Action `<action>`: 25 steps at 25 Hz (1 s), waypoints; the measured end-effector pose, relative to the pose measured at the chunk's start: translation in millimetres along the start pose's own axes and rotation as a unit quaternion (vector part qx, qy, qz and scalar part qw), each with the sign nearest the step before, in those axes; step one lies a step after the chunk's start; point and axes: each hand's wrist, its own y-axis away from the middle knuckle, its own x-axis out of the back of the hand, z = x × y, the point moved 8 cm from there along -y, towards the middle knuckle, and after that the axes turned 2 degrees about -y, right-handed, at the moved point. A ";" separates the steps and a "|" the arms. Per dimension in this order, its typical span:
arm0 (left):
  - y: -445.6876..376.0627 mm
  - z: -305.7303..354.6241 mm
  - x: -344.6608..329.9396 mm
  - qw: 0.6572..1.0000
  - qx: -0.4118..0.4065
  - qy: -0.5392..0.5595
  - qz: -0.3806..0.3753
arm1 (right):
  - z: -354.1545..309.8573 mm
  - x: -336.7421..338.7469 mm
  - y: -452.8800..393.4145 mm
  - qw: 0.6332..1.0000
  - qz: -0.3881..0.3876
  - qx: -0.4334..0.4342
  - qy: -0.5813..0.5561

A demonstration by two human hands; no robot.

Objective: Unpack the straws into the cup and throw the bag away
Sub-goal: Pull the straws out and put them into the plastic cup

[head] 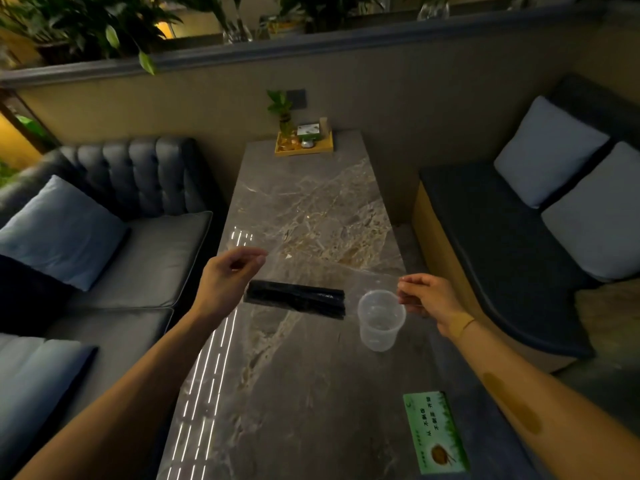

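A bundle of black straws [298, 299] lies flat on the marble table [311, 393], just left of a clear plastic cup [380, 320] that stands upright and holds nothing. Above them a clear, nearly invisible plastic bag [332, 268] is stretched between my two hands. My left hand [232, 275] pinches its left end above the straws' left end. My right hand [426, 296] pinches the right end, just right of the cup's rim. The bag's outline is hard to make out.
A green printed card [436, 434] lies near the table's front right. A yellow tray [304, 143] with a small plant and a box sits at the far end. Sofas with cushions flank the table left [104, 237] and right [519, 237].
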 end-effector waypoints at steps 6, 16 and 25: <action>-13.4 22.2 -19.0 0.999 -0.035 -0.015 -0.020 | 14.9 9.4 -5.9 1.000 0.002 -0.029 -0.007; -19.8 40.2 -25.0 0.998 -0.042 -0.045 -0.016 | 22.8 10.3 -18.2 0.999 0.002 -0.039 -0.003; -43.7 87.5 -47.8 0.992 -0.074 -0.090 -0.046 | 33.9 13.4 -22.6 0.995 -0.013 -0.068 -0.065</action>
